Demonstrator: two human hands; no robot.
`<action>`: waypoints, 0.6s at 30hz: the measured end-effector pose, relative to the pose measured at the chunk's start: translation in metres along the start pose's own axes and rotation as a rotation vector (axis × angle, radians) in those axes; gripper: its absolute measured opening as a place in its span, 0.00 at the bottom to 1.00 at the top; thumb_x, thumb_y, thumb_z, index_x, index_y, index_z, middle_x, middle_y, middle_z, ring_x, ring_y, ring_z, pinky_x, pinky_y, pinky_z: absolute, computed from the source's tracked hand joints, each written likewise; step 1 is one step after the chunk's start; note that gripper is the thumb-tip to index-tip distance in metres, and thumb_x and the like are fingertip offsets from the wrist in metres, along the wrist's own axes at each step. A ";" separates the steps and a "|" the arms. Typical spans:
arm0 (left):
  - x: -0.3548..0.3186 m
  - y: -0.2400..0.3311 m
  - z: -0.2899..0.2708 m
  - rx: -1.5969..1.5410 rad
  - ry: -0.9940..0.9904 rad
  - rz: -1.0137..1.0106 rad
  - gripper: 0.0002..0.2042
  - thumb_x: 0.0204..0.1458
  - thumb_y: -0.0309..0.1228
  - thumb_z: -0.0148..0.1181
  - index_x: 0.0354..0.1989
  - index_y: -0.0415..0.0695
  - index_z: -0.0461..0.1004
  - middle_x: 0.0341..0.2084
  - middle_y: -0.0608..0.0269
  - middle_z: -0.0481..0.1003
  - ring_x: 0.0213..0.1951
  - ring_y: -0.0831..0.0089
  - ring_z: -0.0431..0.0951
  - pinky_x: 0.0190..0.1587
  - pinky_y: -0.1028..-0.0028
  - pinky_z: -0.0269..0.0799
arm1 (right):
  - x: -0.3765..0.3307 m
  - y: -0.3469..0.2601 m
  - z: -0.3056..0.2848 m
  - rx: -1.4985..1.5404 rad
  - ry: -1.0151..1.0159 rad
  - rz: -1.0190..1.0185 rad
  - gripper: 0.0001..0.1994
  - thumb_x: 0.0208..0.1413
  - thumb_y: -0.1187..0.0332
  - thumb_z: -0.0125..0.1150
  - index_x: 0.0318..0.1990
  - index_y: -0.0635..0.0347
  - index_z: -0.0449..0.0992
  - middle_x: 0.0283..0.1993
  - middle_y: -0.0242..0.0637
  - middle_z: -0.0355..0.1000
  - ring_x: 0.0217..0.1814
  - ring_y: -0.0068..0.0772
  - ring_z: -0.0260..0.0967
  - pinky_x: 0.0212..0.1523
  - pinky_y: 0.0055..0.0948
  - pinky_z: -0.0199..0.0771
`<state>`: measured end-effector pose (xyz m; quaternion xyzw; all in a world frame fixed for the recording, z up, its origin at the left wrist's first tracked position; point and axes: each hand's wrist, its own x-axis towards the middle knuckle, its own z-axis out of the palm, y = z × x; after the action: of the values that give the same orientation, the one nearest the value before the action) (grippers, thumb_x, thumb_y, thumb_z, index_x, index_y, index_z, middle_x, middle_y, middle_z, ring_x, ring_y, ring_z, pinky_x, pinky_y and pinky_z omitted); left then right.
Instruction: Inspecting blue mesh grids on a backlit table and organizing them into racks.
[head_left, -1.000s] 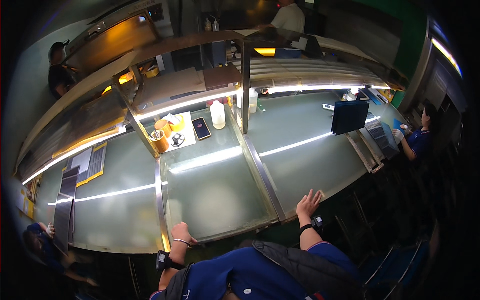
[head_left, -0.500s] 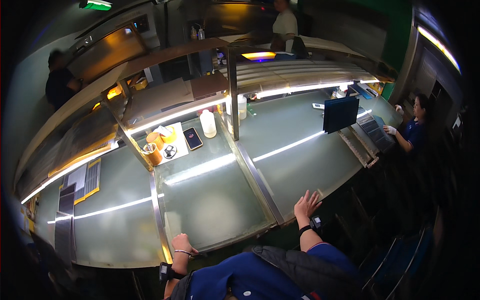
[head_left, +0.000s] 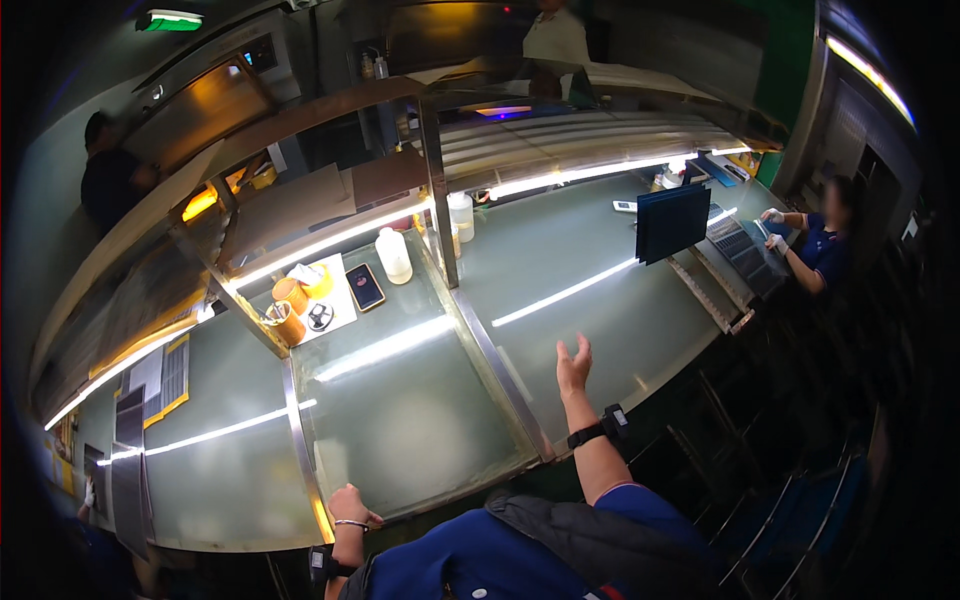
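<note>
Fingers spread loose on raised right hand (head_left: 573, 366) above glossy pale-green worktop (head_left: 420, 420), left hand (head_left: 349, 505) curled, gripping its metal front edge (head_left: 322, 518)

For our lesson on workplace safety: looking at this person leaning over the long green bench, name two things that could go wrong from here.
1. The right hand is raised, open and empty above the bench, with only the left hand on its front edge; leaning on one hand, the person might slip.
2. The white bottle and phone sit close together beside the metal post; a reach toward them could tip the bottle onto the phone.
</note>
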<state>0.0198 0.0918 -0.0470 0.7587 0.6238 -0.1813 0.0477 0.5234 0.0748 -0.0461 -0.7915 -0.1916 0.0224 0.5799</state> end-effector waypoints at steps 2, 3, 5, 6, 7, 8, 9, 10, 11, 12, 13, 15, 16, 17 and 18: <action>0.004 -0.003 0.009 -0.025 -0.009 0.003 0.38 0.05 0.53 0.78 0.29 0.40 0.73 0.28 0.52 0.77 0.35 0.56 0.78 0.38 0.65 0.75 | 0.020 -0.011 0.009 0.191 -0.012 -0.035 0.29 0.50 0.57 0.59 0.56 0.63 0.62 0.58 0.52 0.60 0.63 0.50 0.53 0.61 0.43 0.53; 0.005 -0.003 0.009 -0.038 -0.014 0.002 0.39 0.04 0.55 0.77 0.28 0.40 0.73 0.29 0.51 0.77 0.36 0.55 0.78 0.39 0.64 0.74 | 0.029 -0.019 0.011 0.266 -0.028 -0.061 0.29 0.51 0.57 0.59 0.57 0.65 0.61 0.59 0.52 0.59 0.63 0.49 0.53 0.62 0.41 0.53; 0.004 0.005 0.002 -0.030 -0.029 -0.017 0.39 0.04 0.54 0.78 0.29 0.41 0.73 0.29 0.52 0.77 0.36 0.55 0.78 0.40 0.64 0.74 | 0.048 -0.045 0.013 0.448 -0.081 -0.073 0.32 0.52 0.55 0.59 0.59 0.66 0.57 0.61 0.53 0.56 0.65 0.48 0.52 0.62 0.39 0.53; 0.001 0.001 0.002 -0.021 -0.034 -0.040 0.39 0.04 0.54 0.78 0.29 0.41 0.73 0.29 0.52 0.77 0.36 0.55 0.78 0.40 0.64 0.74 | 0.052 -0.070 0.014 0.567 -0.132 -0.052 0.33 0.52 0.55 0.59 0.60 0.65 0.55 0.62 0.53 0.54 0.65 0.47 0.51 0.63 0.38 0.53; 0.000 -0.002 0.003 -0.014 -0.039 -0.058 0.39 0.04 0.54 0.78 0.29 0.41 0.73 0.29 0.52 0.77 0.36 0.55 0.78 0.40 0.64 0.74 | 0.058 -0.093 0.012 0.684 -0.179 -0.033 0.35 0.53 0.55 0.59 0.62 0.65 0.53 0.63 0.53 0.52 0.66 0.46 0.51 0.63 0.38 0.53; 0.001 -0.005 0.008 0.001 -0.047 -0.072 0.39 0.04 0.54 0.78 0.28 0.41 0.73 0.29 0.52 0.77 0.36 0.55 0.78 0.40 0.64 0.74 | 0.069 -0.112 0.009 0.803 -0.226 0.014 0.37 0.53 0.54 0.60 0.63 0.64 0.48 0.65 0.53 0.49 0.67 0.46 0.50 0.63 0.38 0.53; 0.003 -0.003 0.009 -0.004 -0.042 -0.074 0.39 0.04 0.54 0.78 0.29 0.41 0.73 0.29 0.52 0.77 0.36 0.55 0.78 0.40 0.64 0.74 | 0.085 -0.128 0.003 0.916 -0.265 0.057 0.40 0.53 0.54 0.60 0.65 0.63 0.44 0.66 0.53 0.47 0.67 0.46 0.50 0.63 0.39 0.54; 0.004 0.001 0.009 -0.007 -0.039 -0.076 0.39 0.03 0.54 0.78 0.29 0.41 0.73 0.29 0.52 0.77 0.36 0.55 0.78 0.40 0.64 0.74 | 0.103 -0.141 0.001 1.042 -0.292 0.078 0.41 0.52 0.54 0.61 0.66 0.60 0.42 0.66 0.52 0.47 0.67 0.45 0.50 0.63 0.42 0.55; 0.005 0.003 0.010 -0.012 -0.036 -0.082 0.40 0.03 0.53 0.78 0.30 0.41 0.73 0.28 0.52 0.77 0.35 0.55 0.78 0.40 0.64 0.75 | 0.120 -0.155 0.002 1.169 -0.323 0.101 0.43 0.52 0.54 0.62 0.67 0.58 0.41 0.65 0.50 0.47 0.67 0.44 0.50 0.62 0.45 0.57; 0.004 0.001 0.012 -0.012 -0.025 -0.080 0.40 0.03 0.53 0.78 0.30 0.41 0.73 0.28 0.52 0.77 0.35 0.55 0.78 0.39 0.63 0.75 | 0.134 -0.168 0.007 1.248 -0.362 0.102 0.44 0.52 0.54 0.62 0.67 0.58 0.38 0.66 0.51 0.45 0.67 0.46 0.49 0.62 0.46 0.57; 0.003 -0.001 0.014 -0.012 -0.013 -0.077 0.40 0.02 0.52 0.78 0.31 0.41 0.72 0.27 0.52 0.77 0.35 0.55 0.78 0.39 0.63 0.75 | 0.146 -0.180 0.012 1.327 -0.402 0.104 0.46 0.52 0.55 0.62 0.67 0.58 0.35 0.66 0.52 0.44 0.67 0.47 0.48 0.62 0.47 0.58; 0.001 -0.006 0.022 -0.029 0.021 -0.074 0.41 0.02 0.51 0.78 0.32 0.41 0.72 0.26 0.52 0.77 0.34 0.54 0.78 0.38 0.63 0.75 | 0.171 -0.204 0.029 1.414 -0.343 0.278 0.39 0.52 0.62 0.62 0.65 0.60 0.43 0.64 0.53 0.49 0.64 0.51 0.54 0.59 0.49 0.63; 0.000 -0.009 0.026 -0.043 0.044 -0.072 0.42 0.02 0.51 0.78 0.33 0.41 0.72 0.26 0.52 0.77 0.33 0.54 0.78 0.37 0.63 0.75 | 0.180 -0.212 0.038 1.453 -0.312 0.367 0.36 0.52 0.66 0.62 0.63 0.60 0.47 0.62 0.53 0.52 0.62 0.54 0.57 0.57 0.50 0.66; -0.001 -0.011 0.030 -0.057 0.068 -0.069 0.42 0.02 0.51 0.78 0.34 0.41 0.72 0.26 0.52 0.76 0.33 0.54 0.78 0.37 0.63 0.75 | 0.190 -0.213 0.048 1.488 -0.298 0.376 0.32 0.52 0.69 0.60 0.61 0.61 0.50 0.59 0.52 0.56 0.59 0.53 0.60 0.54 0.49 0.69; 0.000 -0.010 0.031 -0.058 0.067 -0.063 0.42 0.02 0.50 0.78 0.34 0.41 0.72 0.25 0.52 0.76 0.33 0.54 0.78 0.36 0.63 0.74 | 0.204 -0.204 0.057 1.519 -0.278 0.379 0.28 0.53 0.72 0.58 0.59 0.61 0.53 0.56 0.52 0.59 0.55 0.52 0.64 0.50 0.48 0.73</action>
<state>0.0037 0.0847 -0.0742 0.7427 0.6537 -0.1390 0.0431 0.6412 0.2458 0.1627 -0.1886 -0.0567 0.3437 0.9182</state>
